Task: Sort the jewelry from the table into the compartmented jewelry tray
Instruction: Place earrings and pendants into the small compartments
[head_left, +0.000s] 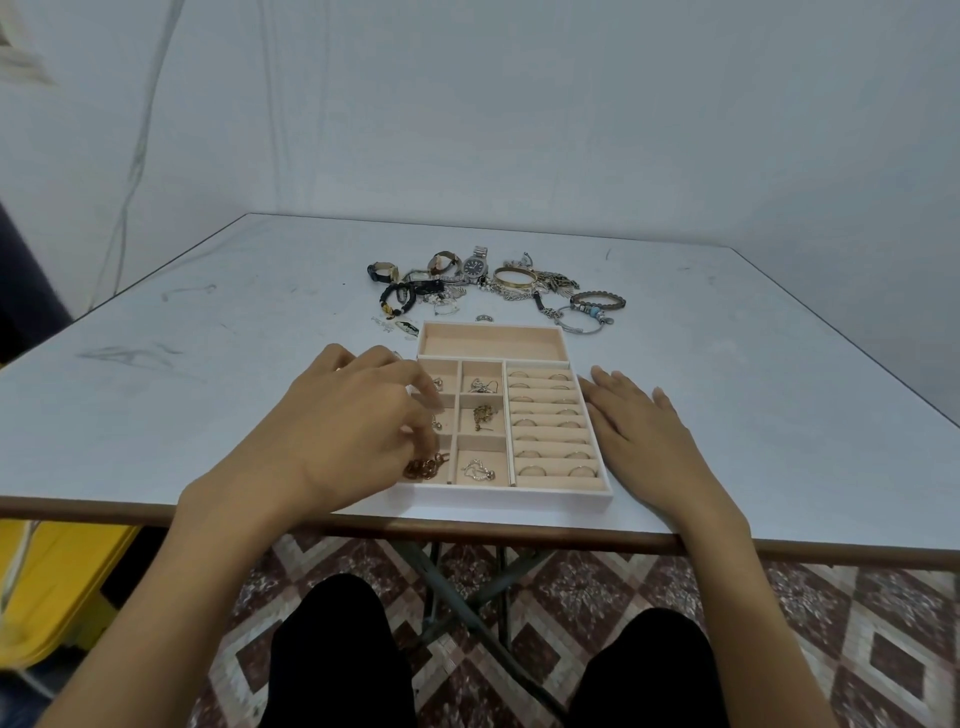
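A cream compartmented jewelry tray (498, 501) sits near the table's front edge. Its right side holds rows of rings (550, 413), and small earrings and pendants lie in the middle squares (484, 415). The long far compartment (491, 344) has nothing in it. My left hand (353, 415) hovers over the tray's left column with fingers curled down, pinching a brown-gold chain (423, 466) in the nearest left square. My right hand (644, 431) lies flat on the table, against the tray's right side. It holds nothing.
Beyond the tray lies a heap of jewelry: a steel watch (475, 266), a gold bangle (513, 277), a beaded bracelet (597, 300), black cord bracelets (397, 299) and small loose pieces (405, 327). A yellow bin (57, 582) stands under the table's left.
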